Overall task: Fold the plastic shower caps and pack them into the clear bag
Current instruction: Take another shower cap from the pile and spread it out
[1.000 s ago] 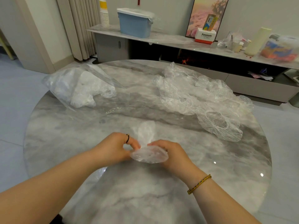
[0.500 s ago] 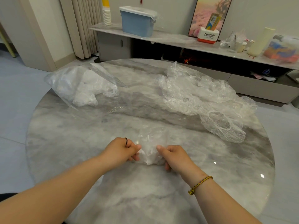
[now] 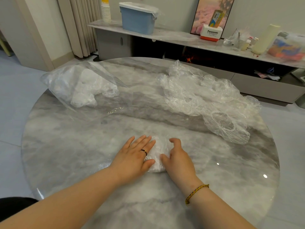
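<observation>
A small folded shower cap (image 3: pixel 158 153) lies on the round marble table (image 3: pixel 74 154) near its front middle. My left hand (image 3: pixel 133 157) rests flat on the cap's left part, fingers spread, pressing it down. My right hand (image 3: pixel 179 160) curls around the cap's right edge, thumb on top. The clear bag (image 3: pixel 66 83) lies at the table's far left with several folded caps inside, its mouth facing right. A loose pile of unfolded shower caps (image 3: pixel 203 96) spreads over the far right of the table.
Behind the table runs a low marble shelf (image 3: pixel 173 37) with a blue lidded bin (image 3: pixel 137 18), stacked paper cups (image 3: pixel 105 11), a Panasonic box (image 3: pixel 211 33) and other clutter. Grey floor surrounds the table.
The cap was held up and bunched between both hands; it has come down onto the table. My left hand has opened flat on it and my right hand has shifted to its right edge.
</observation>
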Motion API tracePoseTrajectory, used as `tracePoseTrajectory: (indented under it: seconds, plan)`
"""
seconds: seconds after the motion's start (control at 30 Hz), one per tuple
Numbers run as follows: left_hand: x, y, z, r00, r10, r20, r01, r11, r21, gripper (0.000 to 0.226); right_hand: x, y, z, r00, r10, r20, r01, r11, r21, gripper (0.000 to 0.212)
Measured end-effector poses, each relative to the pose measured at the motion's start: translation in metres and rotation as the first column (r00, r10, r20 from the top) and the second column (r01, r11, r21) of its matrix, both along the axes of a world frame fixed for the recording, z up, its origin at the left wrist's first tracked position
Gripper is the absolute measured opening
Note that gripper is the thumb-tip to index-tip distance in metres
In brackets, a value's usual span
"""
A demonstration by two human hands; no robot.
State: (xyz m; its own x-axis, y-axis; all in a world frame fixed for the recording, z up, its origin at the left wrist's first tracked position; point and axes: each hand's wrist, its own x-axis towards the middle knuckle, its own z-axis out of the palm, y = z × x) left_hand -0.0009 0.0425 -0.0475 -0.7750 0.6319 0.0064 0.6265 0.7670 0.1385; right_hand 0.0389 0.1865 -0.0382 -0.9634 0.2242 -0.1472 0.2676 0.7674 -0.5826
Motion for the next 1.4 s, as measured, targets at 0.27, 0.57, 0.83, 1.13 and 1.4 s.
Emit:
tracePoseTrajectory:
  seconds: [0.27,0.57,0.83,1.13,1.4]
  plan:
    - [-0.002,-0.005,-0.008,0.991,-0.013,0.133,0.026,0.995,-0.099,0.132,0.004,-0.005,-0.019,0.902,0.357,-0.242,-0.185,0.827,0.531,0.047]
    - [-0.003,-0.005,-0.008,0.986,-0.003,0.167,0.027,0.99,-0.139,0.142,0.002,0.007,-0.013,0.923,0.378,0.071,-0.372,0.832,0.412,0.098]
    - [-0.002,-0.005,-0.004,0.983,0.0,0.183,0.03,0.986,-0.162,0.141,0.002,0.004,-0.01,0.921,0.38,0.088,-0.383,0.838,0.389,0.101]
    - [-0.01,-0.023,0.015,0.976,0.123,0.179,-0.134,0.989,0.055,0.133,-0.002,0.007,0.013,0.805,0.468,-0.365,-0.355,0.873,0.334,0.03]
    - [-0.041,-0.073,0.05,0.772,0.63,-0.085,-0.522,0.705,0.48,0.034,0.003,0.007,0.012,0.829,0.559,0.007,-0.518,0.764,0.385,0.054]
